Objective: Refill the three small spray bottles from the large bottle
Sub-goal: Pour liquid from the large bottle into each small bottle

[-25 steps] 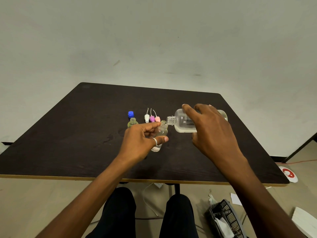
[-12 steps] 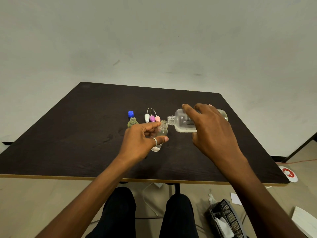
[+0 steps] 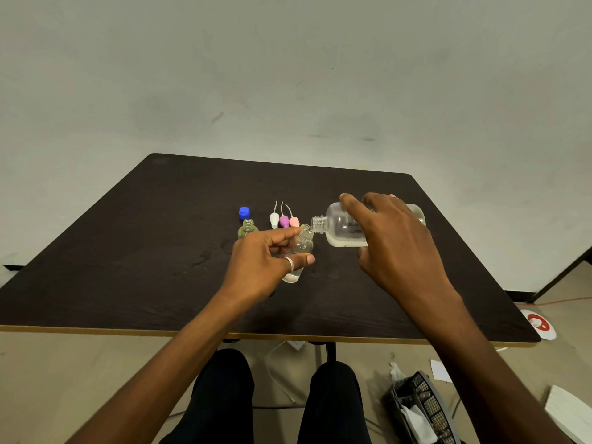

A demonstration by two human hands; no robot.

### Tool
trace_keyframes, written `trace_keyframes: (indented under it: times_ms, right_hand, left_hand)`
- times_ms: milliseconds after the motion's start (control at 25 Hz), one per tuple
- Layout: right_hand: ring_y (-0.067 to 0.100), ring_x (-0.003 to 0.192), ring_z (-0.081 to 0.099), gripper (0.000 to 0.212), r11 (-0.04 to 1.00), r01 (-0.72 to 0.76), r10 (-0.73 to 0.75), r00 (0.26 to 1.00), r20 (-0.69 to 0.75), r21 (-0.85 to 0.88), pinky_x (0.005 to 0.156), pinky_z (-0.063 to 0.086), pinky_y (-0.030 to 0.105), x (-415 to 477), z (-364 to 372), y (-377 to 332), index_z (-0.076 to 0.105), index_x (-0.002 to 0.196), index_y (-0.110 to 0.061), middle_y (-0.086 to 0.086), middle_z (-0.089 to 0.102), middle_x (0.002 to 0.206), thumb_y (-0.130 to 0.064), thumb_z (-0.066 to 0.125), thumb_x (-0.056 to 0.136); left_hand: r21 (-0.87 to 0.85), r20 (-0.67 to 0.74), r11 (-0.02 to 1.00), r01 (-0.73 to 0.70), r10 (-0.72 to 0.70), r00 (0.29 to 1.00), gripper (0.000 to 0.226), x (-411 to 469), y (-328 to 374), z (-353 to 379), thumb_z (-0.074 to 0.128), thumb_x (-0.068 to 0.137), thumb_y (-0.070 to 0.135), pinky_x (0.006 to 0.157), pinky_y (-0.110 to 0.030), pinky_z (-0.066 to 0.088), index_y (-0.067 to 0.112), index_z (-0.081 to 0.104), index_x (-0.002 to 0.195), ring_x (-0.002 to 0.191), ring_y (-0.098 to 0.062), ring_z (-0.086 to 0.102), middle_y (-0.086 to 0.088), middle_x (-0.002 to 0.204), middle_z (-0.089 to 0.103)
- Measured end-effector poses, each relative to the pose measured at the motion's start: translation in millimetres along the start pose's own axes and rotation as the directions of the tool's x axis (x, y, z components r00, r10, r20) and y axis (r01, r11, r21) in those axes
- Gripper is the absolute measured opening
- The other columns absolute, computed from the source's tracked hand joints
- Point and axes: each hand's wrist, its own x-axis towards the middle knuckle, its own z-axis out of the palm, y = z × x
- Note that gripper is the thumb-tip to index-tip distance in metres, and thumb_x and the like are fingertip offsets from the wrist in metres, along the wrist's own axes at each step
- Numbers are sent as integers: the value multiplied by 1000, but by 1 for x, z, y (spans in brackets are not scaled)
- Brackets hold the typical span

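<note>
My right hand (image 3: pixel 397 248) grips the large clear bottle (image 3: pixel 342 227), tipped on its side with its open neck pointing left. My left hand (image 3: pixel 262 261) holds a small clear bottle (image 3: pixel 301 248) tilted, its mouth right under the large bottle's neck. A second small bottle (image 3: pixel 247 228), greenish and uncapped, stands upright on the dark table (image 3: pixel 128 251) to the left. Behind it lies a blue cap (image 3: pixel 244 212). Three spray heads, white (image 3: pixel 274 218), purple (image 3: pixel 283 220) and pink (image 3: pixel 294 222), lie in a row with their tubes pointing away. A third small bottle is not visible.
The table's front edge runs just above my knees. On the floor to the right are a dark mesh basket (image 3: pixel 426 408) with paper, white sheets (image 3: pixel 570 415) and a red-and-white disc (image 3: pixel 538 323). A pale wall stands behind the table.
</note>
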Motion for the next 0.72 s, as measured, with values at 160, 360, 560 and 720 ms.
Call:
trace_keyframes:
  times_ms: [160, 360, 560, 720]
  right_hand:
    - [32, 127, 48, 81, 1000, -2, 2, 1000, 2, 5, 101, 46, 48, 0, 0, 0, 39, 145, -25, 11, 52, 136, -13, 78, 75]
    - [31, 127, 47, 82, 1000, 0, 0, 1000, 1, -2, 102, 45, 47, 0, 0, 0, 39, 146, -26, 10, 52, 137, -14, 79, 75]
    - [31, 127, 47, 81, 1000, -1, 1, 1000, 4, -7, 102, 45, 46, 0, -1, 0, 38, 146, -26, 10, 52, 137, -14, 78, 76]
    - [31, 128, 46, 82, 1000, 2, -2, 1000, 4, -12, 101, 45, 45, -1, -2, 0, 38, 146, -26, 10, 51, 137, -14, 78, 75]
  left_hand:
    - [4, -4, 1000, 1, -1, 1000, 58, 0, 0, 0, 86, 71, 21, 84, -7, 50, 18, 67, 126, 93, 9, 67, 7, 108, 75]
    - [-1, -4, 1000, 2, -2, 1000, 58, 0, 0, 0, 87, 70, 21, 86, -9, 51, 17, 68, 125, 93, 8, 68, 7, 107, 75]
    - [-6, 0, 1000, 0, 0, 1000, 58, 0, 0, 0, 87, 70, 21, 90, -13, 52, 18, 68, 125, 93, 7, 68, 7, 107, 75]
    - [2, -1, 1000, 3, -3, 1000, 59, 0, 0, 0, 87, 70, 22, 89, -10, 51, 19, 67, 125, 94, 8, 67, 8, 108, 75]
